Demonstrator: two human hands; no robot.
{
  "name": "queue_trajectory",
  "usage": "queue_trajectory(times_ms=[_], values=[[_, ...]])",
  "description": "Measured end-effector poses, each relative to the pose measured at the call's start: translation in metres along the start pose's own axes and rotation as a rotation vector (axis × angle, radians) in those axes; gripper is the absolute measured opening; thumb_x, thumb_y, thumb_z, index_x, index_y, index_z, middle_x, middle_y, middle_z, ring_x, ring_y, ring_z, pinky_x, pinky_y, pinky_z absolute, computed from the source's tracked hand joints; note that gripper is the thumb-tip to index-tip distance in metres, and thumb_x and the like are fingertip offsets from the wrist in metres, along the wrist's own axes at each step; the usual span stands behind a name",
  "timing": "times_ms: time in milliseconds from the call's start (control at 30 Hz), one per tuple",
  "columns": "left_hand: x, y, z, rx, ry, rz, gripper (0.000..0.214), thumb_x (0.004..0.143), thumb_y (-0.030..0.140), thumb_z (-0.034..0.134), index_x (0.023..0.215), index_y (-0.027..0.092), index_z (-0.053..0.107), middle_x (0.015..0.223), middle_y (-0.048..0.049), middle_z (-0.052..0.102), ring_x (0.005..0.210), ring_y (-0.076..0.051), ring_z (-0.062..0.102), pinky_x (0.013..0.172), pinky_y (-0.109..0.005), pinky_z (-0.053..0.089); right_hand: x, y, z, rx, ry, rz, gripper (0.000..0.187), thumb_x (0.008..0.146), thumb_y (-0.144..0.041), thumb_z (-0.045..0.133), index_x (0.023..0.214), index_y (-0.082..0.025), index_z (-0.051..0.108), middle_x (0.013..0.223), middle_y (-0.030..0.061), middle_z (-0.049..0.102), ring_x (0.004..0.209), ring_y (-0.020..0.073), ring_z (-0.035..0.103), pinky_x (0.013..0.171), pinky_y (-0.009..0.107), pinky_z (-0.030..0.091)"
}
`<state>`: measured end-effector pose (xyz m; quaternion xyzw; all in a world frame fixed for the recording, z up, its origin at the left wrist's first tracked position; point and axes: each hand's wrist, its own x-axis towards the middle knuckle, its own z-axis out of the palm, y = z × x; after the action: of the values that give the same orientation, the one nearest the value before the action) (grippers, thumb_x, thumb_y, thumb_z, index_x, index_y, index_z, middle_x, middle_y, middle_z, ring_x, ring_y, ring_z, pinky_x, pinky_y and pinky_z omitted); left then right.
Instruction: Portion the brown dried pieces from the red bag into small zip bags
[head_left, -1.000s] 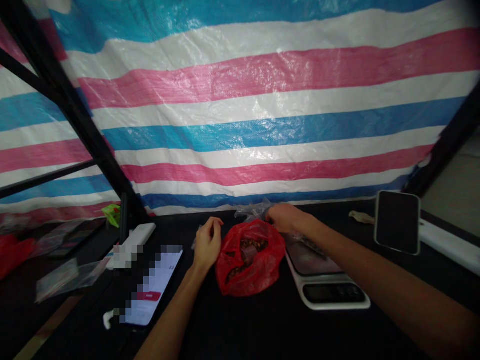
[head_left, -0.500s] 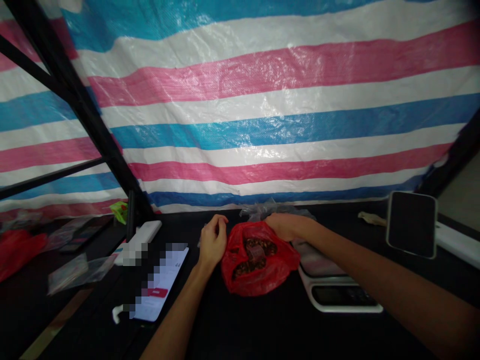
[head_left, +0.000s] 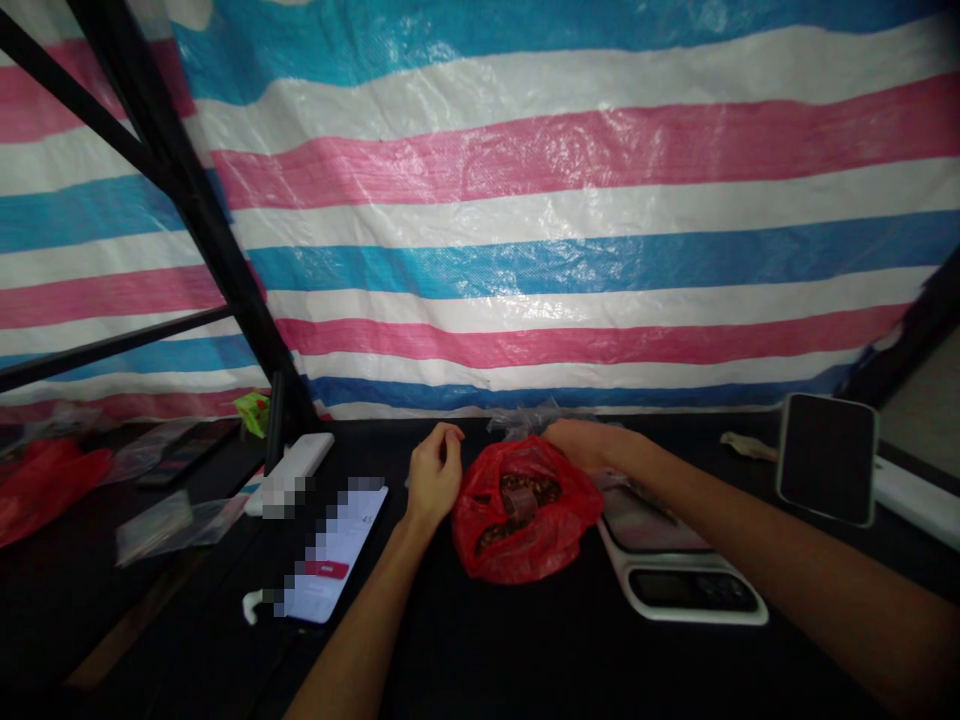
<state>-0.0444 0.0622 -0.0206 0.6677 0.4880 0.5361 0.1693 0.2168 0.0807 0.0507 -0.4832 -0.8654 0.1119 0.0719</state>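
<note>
Now I'm pinching the red bag (head_left: 491,540) with my right grip (head_left: 583,446), my left grip (head_left: 433,477) half-curled and empty beside it.

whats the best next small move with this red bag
Probably bring the left hand onto the red bag to steady it. That hand sits right beside the bag, fingers loosely curled and apparently holding nothing, while only the right hand is on it, at the far edge. The bag gapes over dark contents, and the scale is just to its right.
</note>
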Motion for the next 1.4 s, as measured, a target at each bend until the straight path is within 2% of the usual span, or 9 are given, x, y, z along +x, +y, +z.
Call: queue_trajectory(times_ms=[200,400,600,733,867,1067,1200,1300,1400], values=[[0.001,0.001,-0.001,-0.011,0.019,-0.003,0.03,0.102,0.032,0.041,0.086,0.019,0.064,0.068,0.0022,0.058,0.061,-0.013,0.054,0.059,-0.024,0.038,-0.001,-0.009,-0.029,0.088,0.093,-0.075,0.027,0.086,-0.016,0.053,0.102,-0.02,0.074,0.091,0.0054,0.077,0.079,0.0201,0.07,0.073,0.029,0.051],[0.0,0.003,-0.001,-0.008,0.018,0.005,0.032,0.102,0.034,0.04,0.086,0.019,0.064,0.067,0.0024,0.058,0.06,-0.013,0.053,0.06,-0.025,0.038,-0.037,-0.029,-0.037,0.379,0.104,-0.161,0.023,0.096,-0.036,0.057,0.102,-0.023,0.075,0.101,0.0043,0.077,0.092,0.0219,0.07,0.085,0.033,0.054],[0.001,0.003,-0.003,-0.015,0.04,0.007,0.031,0.102,0.034,0.041,0.085,0.02,0.064,0.067,0.0025,0.056,0.059,-0.013,0.051,0.059,-0.025,0.037,-0.092,0.02,-0.02,0.408,0.417,0.07,0.033,0.099,-0.052,0.056,0.11,-0.025,0.072,0.117,0.0071,0.075,0.113,0.0281,0.068,0.102,0.042,0.05],[0.001,0.001,-0.002,-0.017,0.046,0.002,0.031,0.102,0.034,0.041,0.085,0.02,0.063,0.068,0.0022,0.057,0.059,-0.013,0.05,0.059,-0.025,0.036,-0.114,0.053,0.003,0.343,0.339,0.155,0.053,0.09,-0.057,0.065,0.135,-0.029,0.061,0.139,0.0107,0.064,0.128,0.033,0.06,0.106,0.048,0.05],[-0.002,0.006,-0.003,-0.028,-0.005,0.022,0.03,0.102,0.033,0.041,0.086,0.02,0.064,0.071,0.0005,0.06,0.062,-0.015,0.053,0.06,-0.026,0.038,-0.113,0.059,0.013,0.228,0.237,0.209,0.05,0.083,-0.053,0.072,0.126,-0.027,0.068,0.11,0.0103,0.072,0.104,0.033,0.069,0.091,0.049,0.057],[-0.016,0.04,0.001,-0.083,-0.163,0.352,0.016,0.096,0.031,0.053,0.101,0.02,0.063,0.104,-0.0102,0.067,0.102,-0.026,0.06,0.092,-0.039,0.047,-0.077,0.011,0.01,0.474,0.573,0.12,0.045,0.092,-0.046,0.063,0.132,-0.026,0.057,0.097,0.0034,0.066,0.084,0.0221,0.066,0.078,0.035,0.056],[-0.027,0.056,0.012,-0.175,-0.314,0.338,0.047,0.087,0.037,0.071,0.128,0.021,0.055,0.124,-0.0116,0.063,0.115,-0.028,0.059,0.103,-0.043,0.046,-0.04,-0.04,0.023,0.708,0.691,-0.006,0.03,0.09,-0.046,0.068,0.109,-0.025,0.057,0.091,0.0012,0.063,0.082,0.0191,0.062,0.076,0.031,0.054],[-0.032,0.055,0.019,-0.325,-0.297,0.233,0.064,0.088,0.043,0.071,0.142,0.022,0.045,0.139,-0.012,0.058,0.126,-0.028,0.056,0.11,-0.044,0.043,-0.024,-0.067,0.036,0.839,0.604,-0.081,0.046,0.09,-0.047,0.071,0.127,-0.026,0.055,0.108,0.0044,0.065,0.094,0.0208,0.064,0.085,0.034,0.055],[-0.031,0.051,0.023,-0.398,-0.25,0.118,0.044,0.098,0.044,0.059,0.135,0.021,0.052,0.132,-0.0093,0.063,0.121,-0.025,0.06,0.107,-0.039,0.045,-0.021,-0.073,0.046,1.013,0.518,-0.11,0.054,0.096,-0.053,0.06,0.144,-0.031,0.048,0.126,0.0067,0.063,0.112,0.0229,0.063,0.098,0.037,0.052]])
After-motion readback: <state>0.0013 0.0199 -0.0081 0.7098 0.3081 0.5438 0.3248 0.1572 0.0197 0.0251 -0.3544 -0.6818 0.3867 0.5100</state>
